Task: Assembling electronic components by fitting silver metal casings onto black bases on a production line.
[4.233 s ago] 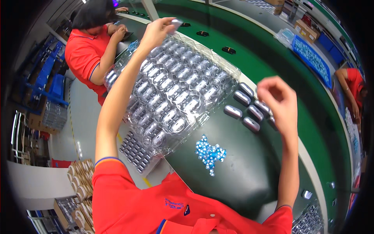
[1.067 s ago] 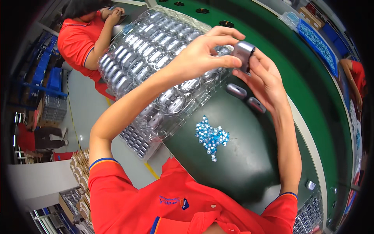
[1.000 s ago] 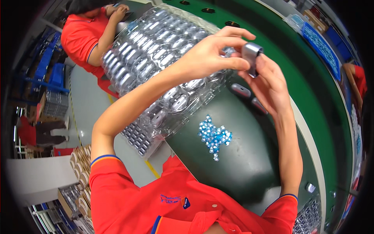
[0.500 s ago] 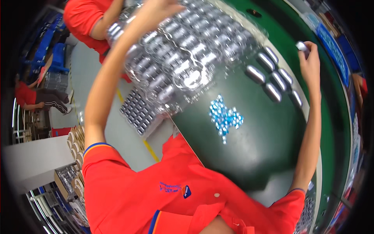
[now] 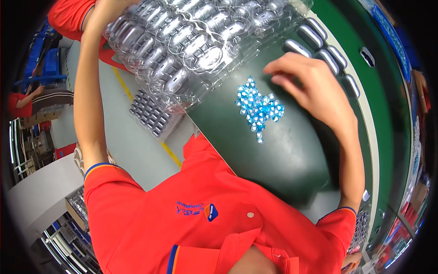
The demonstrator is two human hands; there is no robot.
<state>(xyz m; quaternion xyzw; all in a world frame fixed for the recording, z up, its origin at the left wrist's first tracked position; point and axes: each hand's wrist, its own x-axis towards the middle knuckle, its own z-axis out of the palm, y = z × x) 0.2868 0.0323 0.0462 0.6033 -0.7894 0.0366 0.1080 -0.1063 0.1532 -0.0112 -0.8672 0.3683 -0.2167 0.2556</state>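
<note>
Hovering, my right hand [image 5: 315, 86], thumb and fingers parted; blue pieces [image 5: 257, 108] just left, silver cases [image 5: 310, 37] beyond; left hand [image 5: 109, 9] cropped, can't tell its grip.

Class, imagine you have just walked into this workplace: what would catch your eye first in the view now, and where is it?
Probably the bright blue pile of small pieces on the dark green table, with the right hand just beyond it to the right. Next, the shiny grey shells in clear plastic trays across the top, the left hand at their far left.
</note>
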